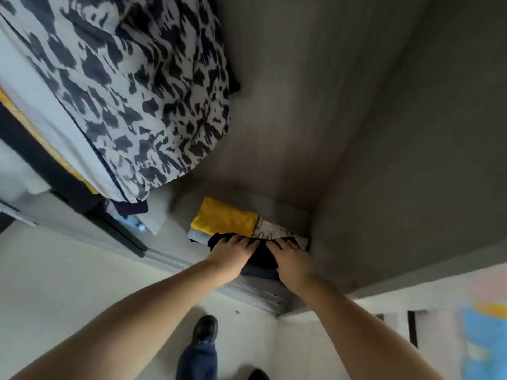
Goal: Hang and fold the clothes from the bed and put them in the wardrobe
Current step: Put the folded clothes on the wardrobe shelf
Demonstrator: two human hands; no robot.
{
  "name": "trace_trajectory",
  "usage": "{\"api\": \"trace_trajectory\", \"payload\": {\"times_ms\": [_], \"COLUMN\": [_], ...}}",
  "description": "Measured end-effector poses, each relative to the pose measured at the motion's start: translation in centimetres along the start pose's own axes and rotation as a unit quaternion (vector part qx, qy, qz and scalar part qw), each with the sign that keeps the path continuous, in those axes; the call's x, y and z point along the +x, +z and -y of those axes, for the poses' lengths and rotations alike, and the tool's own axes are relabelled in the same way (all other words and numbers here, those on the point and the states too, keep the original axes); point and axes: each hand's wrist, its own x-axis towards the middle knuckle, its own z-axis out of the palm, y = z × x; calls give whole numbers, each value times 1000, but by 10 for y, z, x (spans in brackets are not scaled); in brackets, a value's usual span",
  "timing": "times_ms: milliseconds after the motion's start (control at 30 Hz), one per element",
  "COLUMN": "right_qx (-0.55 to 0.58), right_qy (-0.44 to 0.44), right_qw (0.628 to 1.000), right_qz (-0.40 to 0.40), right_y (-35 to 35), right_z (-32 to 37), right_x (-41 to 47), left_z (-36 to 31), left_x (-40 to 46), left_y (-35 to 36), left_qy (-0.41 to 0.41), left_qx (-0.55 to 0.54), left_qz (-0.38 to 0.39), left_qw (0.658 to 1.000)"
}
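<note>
Both hands — left hand (233,249), right hand (290,260) — flat, fingers straight, pressing the folded black garment (260,256); slide it squarely against the yellow garment (225,218) just beyond.

A view looking steeply down into an open wardrobe (370,119) with plain grey wood-grain walls; its back panel and right side panel meet in a shadowed corner. The inside is dim, lit only from the room. Along the wardrobe's front edge runs a ridged metal sliding track (258,293). Below it lies a pale, glossy tiled floor (68,270), brightly and evenly lit. At the lower right corner, past the wardrobe's side, stands a blurred surface in pink, blue and yellow (477,325); what it is cannot be told.
</note>
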Motion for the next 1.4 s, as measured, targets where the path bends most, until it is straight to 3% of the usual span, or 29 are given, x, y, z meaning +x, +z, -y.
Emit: {"api": "trace_trajectory", "payload": {"times_ms": [233,400,567,633,767,900,1167,1400], "right_qx": [41,22,22,29,-2,17,90,106], "right_qy": [193,201,209,222,256,264,292,316], "right_qw": [980,979,976,974,961,956,929,926], "right_qz": [-8,-26,-51,-27,103,129,210,179], "right_y": [37,75,168,221,326,374,309,199], "right_z": [-46,-95,-130,-137,-134,-128,-130,-140], "right_x": [101,180,220,226,212,202,206,199], "left_z": [32,48,33,21,-10,-18,3,26], "left_x": [144,242,300,314,318,308,305,294], "left_y": [20,74,173,228,326,375,313,214], "left_qy": [71,66,43,48,61,70,87,75], "left_qx": [-20,-17,-79,-81,-66,-56,-73,-74], "left_qz": [10,-34,-55,-51,43,52,123,67], "left_qw": [997,997,994,994,995,995,986,992]}}
